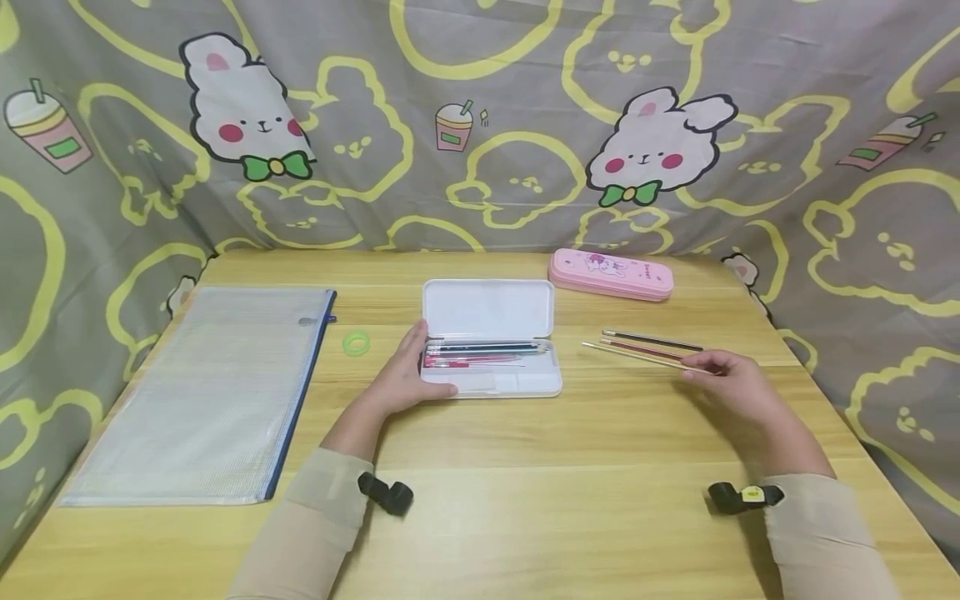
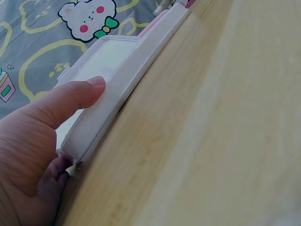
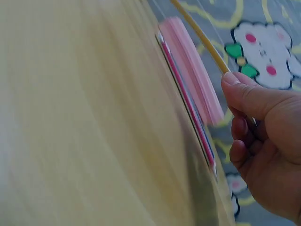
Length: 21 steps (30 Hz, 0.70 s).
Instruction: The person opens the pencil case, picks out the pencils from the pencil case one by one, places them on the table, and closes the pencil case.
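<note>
An open white pencil case (image 1: 487, 310) stands on the table with its lid tipped back. Several pencils (image 1: 483, 347) and some thin pink-red items (image 1: 468, 362) lie inside it. My left hand (image 1: 401, 375) grips the case's left end, the thumb on its front rim, as the left wrist view also shows. Between thumb and fingers my right hand (image 1: 731, 379) pinches a yellow pencil (image 3: 202, 37), raised off the table and pointing left. Just behind it a black pencil (image 1: 652, 339) and a red pencil (image 1: 641, 348) lie on the table.
A closed pink pencil case (image 1: 611, 275) lies at the back right. Green rings (image 1: 356, 342) rest left of the white case. A clear mesh zip pouch (image 1: 202, 400) with a blue edge covers the table's left side. Patterned cloth (image 1: 480, 125) hangs behind the table.
</note>
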Available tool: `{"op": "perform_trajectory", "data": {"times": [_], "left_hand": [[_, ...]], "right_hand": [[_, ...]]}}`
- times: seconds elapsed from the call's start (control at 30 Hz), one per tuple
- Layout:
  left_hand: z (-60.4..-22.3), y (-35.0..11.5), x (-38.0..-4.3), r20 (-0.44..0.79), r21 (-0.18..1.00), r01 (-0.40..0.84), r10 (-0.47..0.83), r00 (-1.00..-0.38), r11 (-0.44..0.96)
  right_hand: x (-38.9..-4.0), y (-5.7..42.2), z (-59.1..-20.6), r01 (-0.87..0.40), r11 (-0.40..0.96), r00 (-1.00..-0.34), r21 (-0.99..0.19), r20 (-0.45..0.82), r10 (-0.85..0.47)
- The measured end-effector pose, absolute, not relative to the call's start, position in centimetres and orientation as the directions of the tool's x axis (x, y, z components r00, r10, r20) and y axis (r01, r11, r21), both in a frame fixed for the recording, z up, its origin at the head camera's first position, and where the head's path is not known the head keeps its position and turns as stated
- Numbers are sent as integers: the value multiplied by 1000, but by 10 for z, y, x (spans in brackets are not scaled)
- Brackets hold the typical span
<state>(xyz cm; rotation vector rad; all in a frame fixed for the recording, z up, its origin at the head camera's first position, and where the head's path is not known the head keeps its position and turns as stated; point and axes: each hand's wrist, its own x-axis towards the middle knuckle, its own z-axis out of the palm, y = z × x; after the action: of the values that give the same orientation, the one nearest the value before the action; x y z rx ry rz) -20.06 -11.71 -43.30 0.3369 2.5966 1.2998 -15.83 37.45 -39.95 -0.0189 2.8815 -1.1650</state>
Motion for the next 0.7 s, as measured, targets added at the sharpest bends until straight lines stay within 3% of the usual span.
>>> {"op": "perform_trajectory", "data": {"times": [0.27, 0.7], "left_hand": [[-430, -117, -200, -84, 797, 121, 306, -948, 592], [-434, -118, -201, -101, 794, 101, 293, -951, 600]], "right_hand": [[-158, 402, -410, 90, 763, -993, -641, -121, 16], [-170, 401, -413, 69, 828, -994, -557, -109, 9]]}}
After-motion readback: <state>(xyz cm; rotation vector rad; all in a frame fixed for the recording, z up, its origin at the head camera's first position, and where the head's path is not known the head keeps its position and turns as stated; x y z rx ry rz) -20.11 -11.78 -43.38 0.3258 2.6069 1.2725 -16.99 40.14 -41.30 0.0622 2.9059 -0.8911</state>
